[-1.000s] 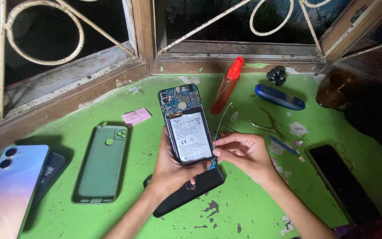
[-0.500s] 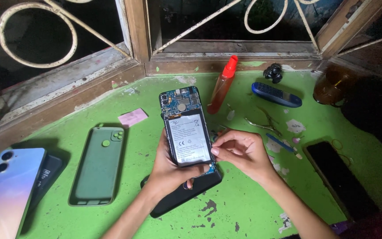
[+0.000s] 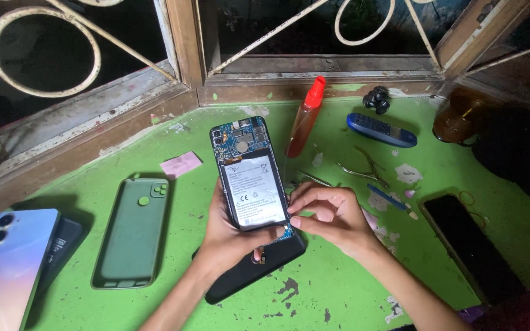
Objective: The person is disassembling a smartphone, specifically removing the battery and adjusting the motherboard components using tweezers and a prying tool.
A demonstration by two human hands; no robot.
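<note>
Green workbench: left hand [image 3: 231, 236] grips opened phone [image 3: 251, 178], back cover off, battery in; right hand [image 3: 332, 214] fingertips pinched at its near-right edge.

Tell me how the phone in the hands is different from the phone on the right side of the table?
The opened phone is held up in the left hand, while the dark phone lies flat on the green table. The opened phone has its back off, showing a white battery and blue circuit board; the dark phone shows only a plain black face. The right hand touches the opened phone; nothing touches the dark phone. Both are slim rectangles.
</note>
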